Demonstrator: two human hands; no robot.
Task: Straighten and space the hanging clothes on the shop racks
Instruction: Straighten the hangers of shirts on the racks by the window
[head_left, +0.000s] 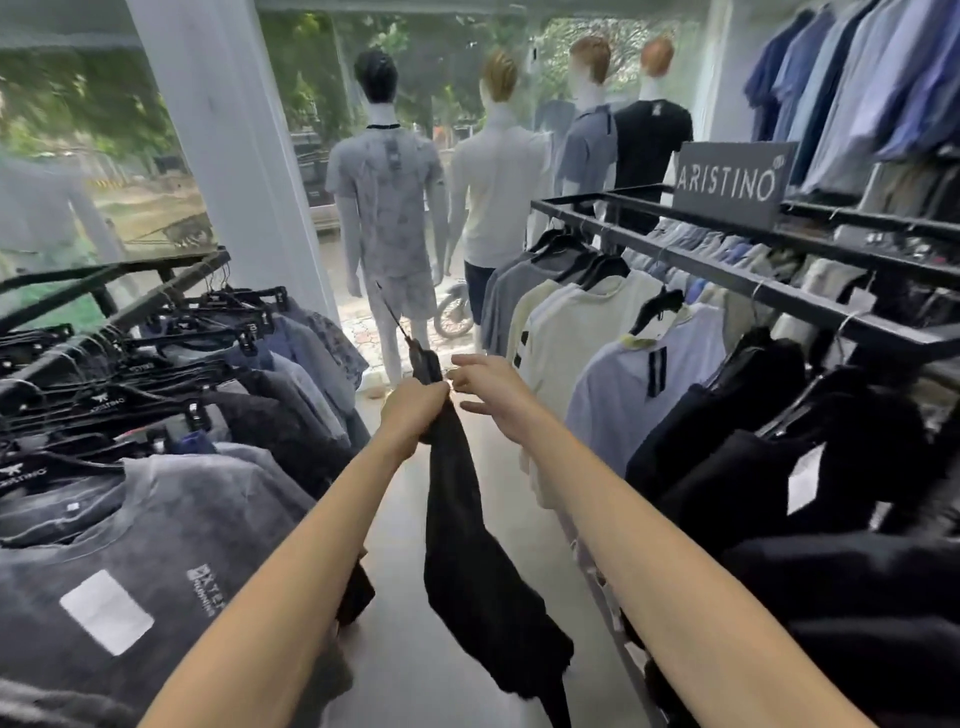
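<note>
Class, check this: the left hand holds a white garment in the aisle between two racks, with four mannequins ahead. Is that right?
Wrong colour: the garment is black, not white. The head view shows the left hand gripping it between the racks, four mannequins ahead.

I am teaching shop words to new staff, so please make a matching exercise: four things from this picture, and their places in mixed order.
Things:
1. black garment
2. ARISTINO sign
3. grey T-shirt
4. mannequins

Places:
A. on top of the right rack
B. by the window
C. gripped in the left hand
D. hanging on the left rack

Pairs: 1-C, 2-A, 3-D, 4-B.
</note>
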